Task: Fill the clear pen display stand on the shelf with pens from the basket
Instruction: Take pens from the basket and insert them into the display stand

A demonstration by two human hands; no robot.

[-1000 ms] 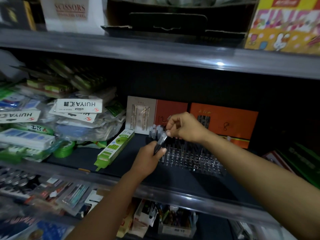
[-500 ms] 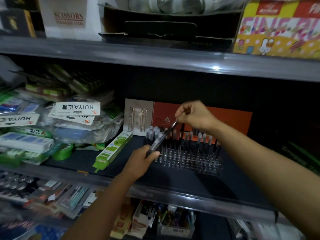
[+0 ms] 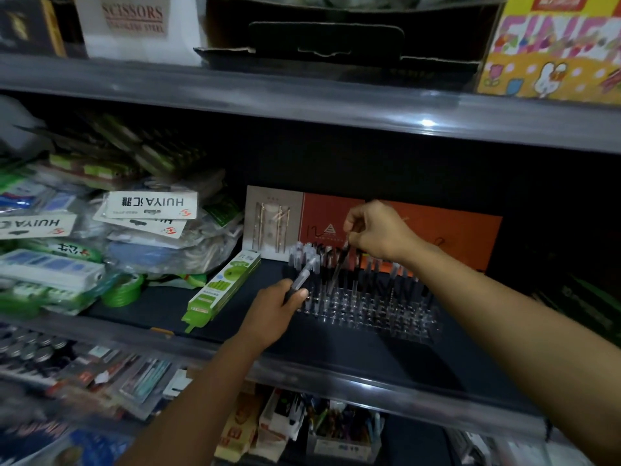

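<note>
The clear pen display stand [image 3: 376,311] sits on the dark middle shelf, its back rows holding several upright pens and its front rows bare. My right hand [image 3: 376,230] pinches the top of a dark pen [image 3: 337,270] that slants down into the stand's back rows. My left hand [image 3: 279,307] grips a bunch of pens [image 3: 302,277] at the stand's left end, their clear caps pointing up and right. No basket is in view.
A green box [image 3: 223,287] lies left of the stand. Orange and red cards [image 3: 437,237] lean on the back wall. Heaped packets [image 3: 148,210] fill the left side. The shelf above [image 3: 302,99] hangs low overhead.
My right hand drew one pen from the bunch in my left hand, lifted it, then carried it right and down over the stand's back rows. My left hand stayed by the stand's left end.
</note>
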